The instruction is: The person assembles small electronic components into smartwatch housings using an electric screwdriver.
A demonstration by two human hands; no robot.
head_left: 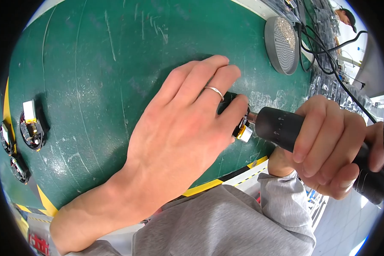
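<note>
My left hand (187, 115), with a ring on one finger, is spread palm down over the green bench. Its fingers curve round a small black electronic housing (242, 131) and hold it against the surface. Most of that housing is hidden; a silver and yellow battery-like part sticks out at its near side. In my right hand (328, 143) is a black electric screwdriver (279, 126), lying nearly level and pointing left. Its metal tip meets the housing's right side beside my left index finger; the exact contact spot is hidden.
Three similar round black housings with exposed circuitry (33, 128) lie at the left edge. A round grey dish (281, 55) of tiny metal pieces, likely screws, stands far right. Black cables (328, 53) hang beyond it. Yellow-black tape (202, 187) marks the near edge. Another person (345, 19) appears top right.
</note>
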